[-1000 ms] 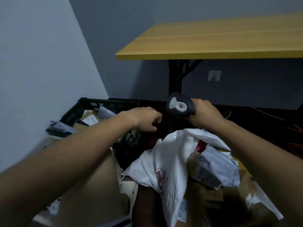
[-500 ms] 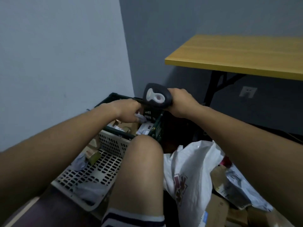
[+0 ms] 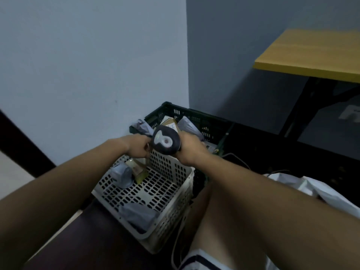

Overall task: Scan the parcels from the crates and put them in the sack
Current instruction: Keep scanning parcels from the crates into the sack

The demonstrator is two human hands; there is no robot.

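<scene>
Gripping a dark handheld scanner (image 3: 165, 142), the right hand (image 3: 190, 151) has its fingers curled round the handle, with the scanner's rounded head turned toward the camera and its pale oval marking visible. Beside it, the left hand (image 3: 137, 146) has its fingers bent and pinches something small; what it is cannot be made out, and a yellowish parcel (image 3: 138, 170) lies directly below the hand in the white crate (image 3: 165, 193). Both hands are raised over the far end of that perforated crate and almost touch each other.

Contents of the white crate: a grey bagged parcel (image 3: 121, 174) just beside the yellowish one near the far left corner, and another grey bagged parcel (image 3: 138, 217) against the near wall.

Behind the white crate, in the corner of the room, stands a black crate (image 3: 202, 121) holding a cardboard box (image 3: 169, 122) and grey bagged parcels (image 3: 188, 125), one of which (image 3: 142, 126) hangs over its left rim.

At the right edge lies the white sack (image 3: 303, 187), crumpled, partly hidden by the right forearm. A bare knee (image 3: 224, 217) rises between the white crate and the sack. A yellow worktop (image 3: 311, 53) on black legs occupies the upper right, well apart from the crates.
</scene>
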